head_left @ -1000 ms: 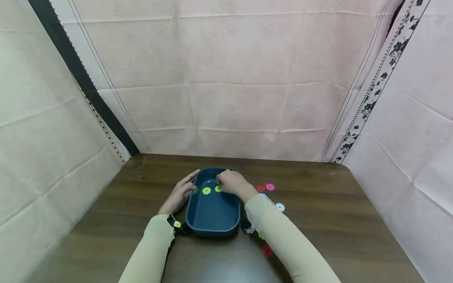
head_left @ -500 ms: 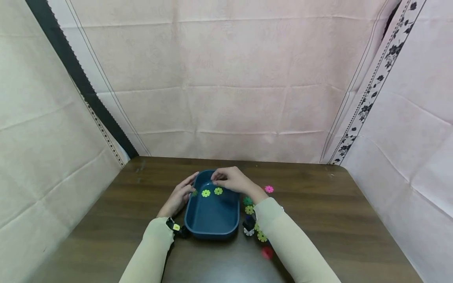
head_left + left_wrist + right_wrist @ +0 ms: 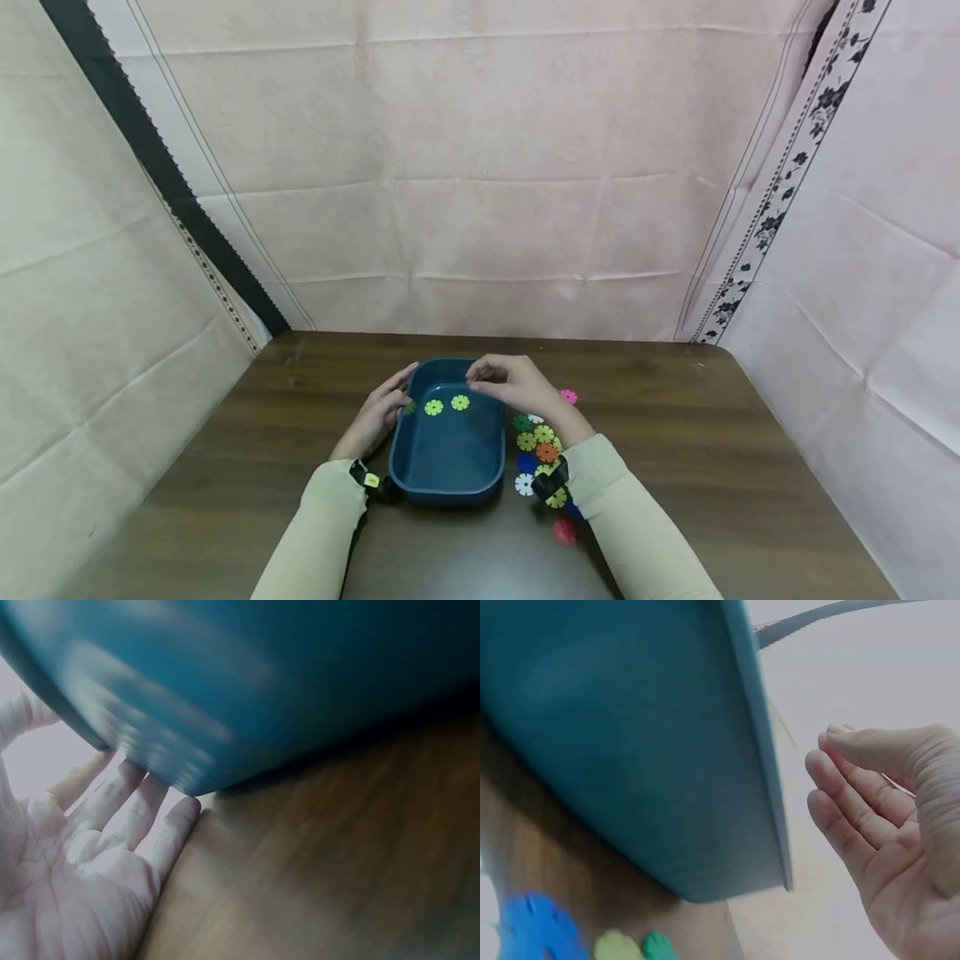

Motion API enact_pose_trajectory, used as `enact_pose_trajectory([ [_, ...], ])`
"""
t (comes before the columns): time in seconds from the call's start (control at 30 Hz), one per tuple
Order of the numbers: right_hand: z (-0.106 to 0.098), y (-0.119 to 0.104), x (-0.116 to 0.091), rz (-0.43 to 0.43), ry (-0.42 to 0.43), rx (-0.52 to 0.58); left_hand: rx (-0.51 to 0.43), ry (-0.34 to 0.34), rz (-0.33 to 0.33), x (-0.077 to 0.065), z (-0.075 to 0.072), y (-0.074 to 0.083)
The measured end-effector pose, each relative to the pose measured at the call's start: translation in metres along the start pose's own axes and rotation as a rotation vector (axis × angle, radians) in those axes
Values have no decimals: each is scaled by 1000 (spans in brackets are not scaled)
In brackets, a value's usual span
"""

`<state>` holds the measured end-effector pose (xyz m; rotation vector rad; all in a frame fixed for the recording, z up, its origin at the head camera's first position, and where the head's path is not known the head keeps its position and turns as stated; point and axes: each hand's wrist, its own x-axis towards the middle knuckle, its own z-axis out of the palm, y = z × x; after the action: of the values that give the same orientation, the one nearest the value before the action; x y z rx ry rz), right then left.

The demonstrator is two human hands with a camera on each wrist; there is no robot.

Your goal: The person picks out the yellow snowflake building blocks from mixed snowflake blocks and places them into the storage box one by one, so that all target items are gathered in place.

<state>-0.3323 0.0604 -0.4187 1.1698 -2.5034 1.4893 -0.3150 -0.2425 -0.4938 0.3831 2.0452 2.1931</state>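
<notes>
A blue rectangular tray [image 3: 447, 492] stands on the table. My left hand [image 3: 378, 417] holds its left wall, the thumb over the rim and the fingers against the outer side; the left wrist view shows the fingertips [image 3: 176, 821] at the wall. Inside the tray lie two yellow-green notched flower discs [image 3: 433, 407] side by side, with a darker green disc [image 3: 409, 407] near the left thumb. My right hand [image 3: 517, 383] hovers over the tray's far right corner, fingers loosely bent. In the right wrist view its thumb [image 3: 885, 750] comes close to the fingertips, and nothing shows between them.
Right of the tray, several loose flower discs lie in a cluster, including orange [image 3: 547, 452], white [image 3: 523, 484] and blue [image 3: 527, 462] ones. A red disc [image 3: 564, 532] lies nearer the front, a pink disc [image 3: 568, 396] farther back. Pale cloth [image 3: 480, 208] hangs around the table.
My right hand has risen off the right yellow-green disc, leaving it in the tray, and shifted toward the right rim. More of the disc cluster shows. The left hand stays on the tray.
</notes>
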Motion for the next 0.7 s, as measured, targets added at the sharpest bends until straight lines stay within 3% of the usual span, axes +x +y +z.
enact_pose_trajectory([
  [0.3, -34, 7, -23, 11, 25, -2, -25, -12, 3, 1, 2, 0],
  [0.7, -80, 50, -79, 162, 65, 16, -18, 5, -21, 1, 2, 2],
])
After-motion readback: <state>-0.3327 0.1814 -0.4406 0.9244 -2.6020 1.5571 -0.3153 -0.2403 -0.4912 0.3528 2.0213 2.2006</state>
